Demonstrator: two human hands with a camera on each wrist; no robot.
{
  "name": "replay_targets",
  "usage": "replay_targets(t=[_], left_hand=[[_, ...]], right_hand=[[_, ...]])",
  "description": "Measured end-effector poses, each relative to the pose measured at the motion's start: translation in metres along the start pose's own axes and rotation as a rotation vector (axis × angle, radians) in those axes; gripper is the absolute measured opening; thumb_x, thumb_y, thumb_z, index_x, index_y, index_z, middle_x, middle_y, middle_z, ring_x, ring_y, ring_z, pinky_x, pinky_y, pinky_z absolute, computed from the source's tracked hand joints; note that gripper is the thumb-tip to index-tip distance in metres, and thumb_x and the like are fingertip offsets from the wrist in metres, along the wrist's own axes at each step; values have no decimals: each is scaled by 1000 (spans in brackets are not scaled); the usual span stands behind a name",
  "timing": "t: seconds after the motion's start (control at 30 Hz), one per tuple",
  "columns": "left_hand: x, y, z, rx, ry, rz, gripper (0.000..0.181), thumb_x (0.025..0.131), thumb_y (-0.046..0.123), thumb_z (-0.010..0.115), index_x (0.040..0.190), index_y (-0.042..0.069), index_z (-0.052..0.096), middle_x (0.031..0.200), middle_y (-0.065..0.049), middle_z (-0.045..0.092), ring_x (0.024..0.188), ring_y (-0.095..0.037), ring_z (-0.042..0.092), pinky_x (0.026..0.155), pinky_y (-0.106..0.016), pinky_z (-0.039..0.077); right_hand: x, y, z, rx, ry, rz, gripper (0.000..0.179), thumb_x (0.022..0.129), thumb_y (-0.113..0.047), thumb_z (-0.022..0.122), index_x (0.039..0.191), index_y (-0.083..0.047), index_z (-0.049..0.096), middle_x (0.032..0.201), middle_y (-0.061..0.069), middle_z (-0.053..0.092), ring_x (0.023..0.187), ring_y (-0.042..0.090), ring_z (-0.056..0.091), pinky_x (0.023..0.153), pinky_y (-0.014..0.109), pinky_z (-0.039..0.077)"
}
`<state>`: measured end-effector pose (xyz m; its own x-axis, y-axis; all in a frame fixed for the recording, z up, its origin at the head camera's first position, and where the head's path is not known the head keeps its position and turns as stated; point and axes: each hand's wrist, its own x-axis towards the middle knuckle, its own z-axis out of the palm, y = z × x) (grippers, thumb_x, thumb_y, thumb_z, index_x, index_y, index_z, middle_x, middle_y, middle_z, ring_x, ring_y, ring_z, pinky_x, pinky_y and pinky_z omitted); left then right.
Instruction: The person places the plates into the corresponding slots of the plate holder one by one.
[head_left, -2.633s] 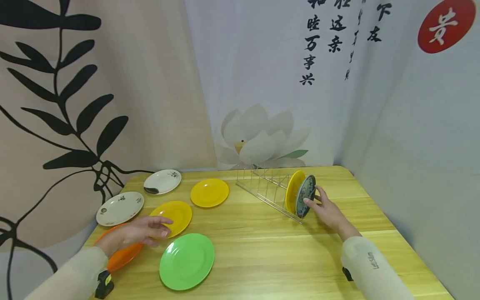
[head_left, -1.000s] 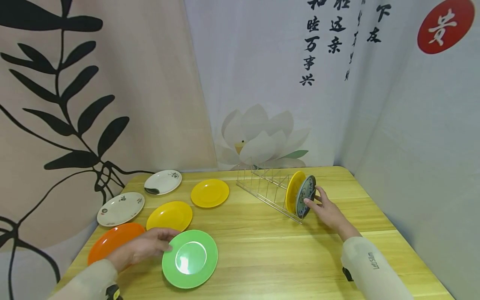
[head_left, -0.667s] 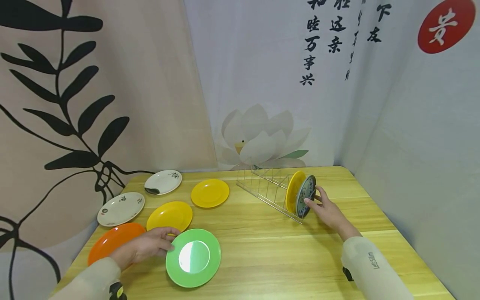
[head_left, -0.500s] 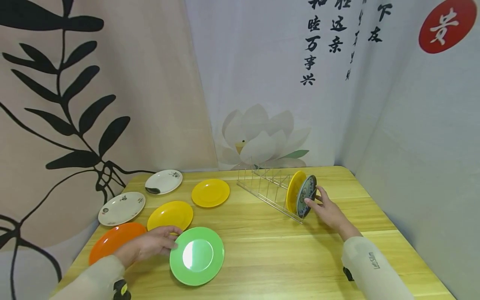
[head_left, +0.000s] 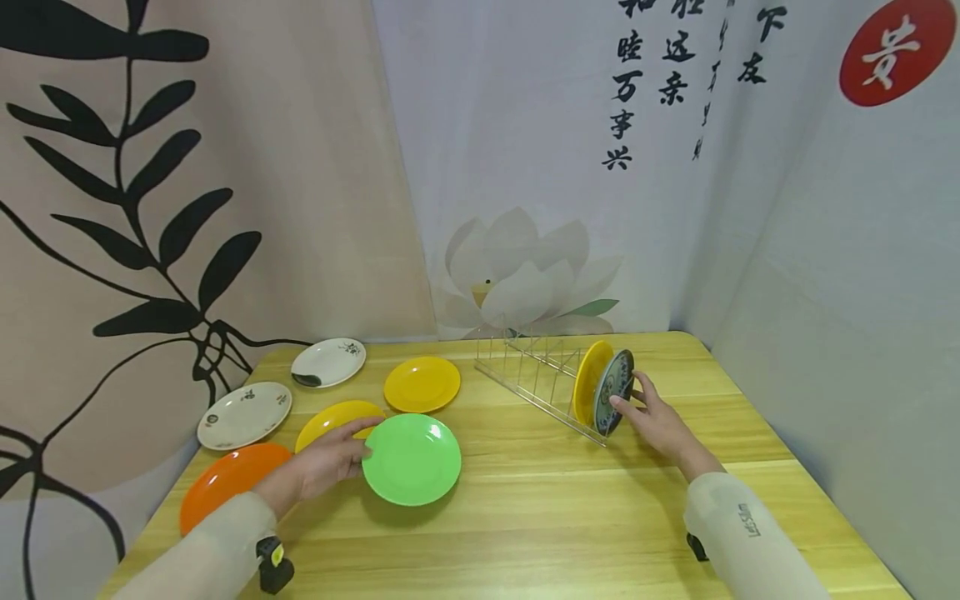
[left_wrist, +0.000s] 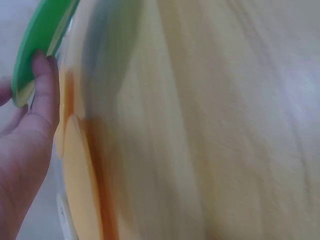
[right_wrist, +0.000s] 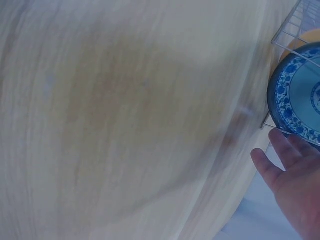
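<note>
A green plate (head_left: 411, 460) hangs over the table, its shadow falling below it. My left hand (head_left: 326, 458) pinches its left rim, with fingers beneath and thumb at the edge in the left wrist view, where the green plate (left_wrist: 42, 37) shows edge-on. To the right, a wire dish rack (head_left: 525, 392) holds a yellow plate (head_left: 591, 383) and a blue-and-white patterned plate (head_left: 613, 393), both standing on edge. My right hand (head_left: 660, 425) is beside the patterned plate (right_wrist: 300, 95), its relaxed, spread fingers (right_wrist: 285, 147) right at the rim and the rack's end wire.
On the left of the wooden table (head_left: 525, 525) lie an orange plate (head_left: 225, 483), two yellow plates, one far (head_left: 422, 385) and one partly behind my left hand (head_left: 333, 417), and two white decorated plates (head_left: 243, 415). A printed curtain (head_left: 300, 167) hangs behind the table.
My left hand moved from above the yellow and orange plates to the green plate, gripped its rim, and lifted it up and to the right. The right hand stayed put.
</note>
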<state>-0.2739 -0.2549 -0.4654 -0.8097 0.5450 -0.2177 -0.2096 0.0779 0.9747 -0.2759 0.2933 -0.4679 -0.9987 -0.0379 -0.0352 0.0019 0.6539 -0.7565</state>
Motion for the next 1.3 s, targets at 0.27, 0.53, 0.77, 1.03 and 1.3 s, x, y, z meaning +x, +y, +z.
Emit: replay_targets(t=[0.27,0.53,0.77,1.03,1.3], left_hand=[[12,11,5,-53,40,42,69,99,0,46,158,2,9,135,-17,54,110,-22,62,95,-41,53],[26,27,11,-76,59,97,71,101,3,48,159,5,7,132,-15,56,108,-22,64,92,-36,54],[43,37,15,-47,92,120,69,101,5,50,159,10,12,119,-10,62,104,-20,64,91,-36,54],[62,49,24,-63,107,177,66,100,2,50,158,12,20,119,-12,61,101,-21,65,91,-38,54],[80,69,37,-98,131,206,63,99,-1,50,157,14,28,119,-12,59,100,-20,65,91,-40,55]], right_hand=[[-2,-3,-1,-2,-5,-8,87,100,-57,45,159,-13,-2,154,34,24,136,51,34,109,66,29],[-1,0,0,-10,-5,-1,89,99,-60,44,160,-14,-2,155,33,24,136,51,35,109,66,28],[0,1,-1,-10,-6,11,88,100,-60,43,160,-15,-3,156,32,23,137,51,32,109,67,26],[1,2,0,-19,-1,9,89,99,-62,43,160,-16,-4,156,31,24,138,52,31,110,68,24],[1,1,0,-27,-3,9,90,98,-63,42,160,-15,-4,155,31,25,136,54,31,109,69,24]])
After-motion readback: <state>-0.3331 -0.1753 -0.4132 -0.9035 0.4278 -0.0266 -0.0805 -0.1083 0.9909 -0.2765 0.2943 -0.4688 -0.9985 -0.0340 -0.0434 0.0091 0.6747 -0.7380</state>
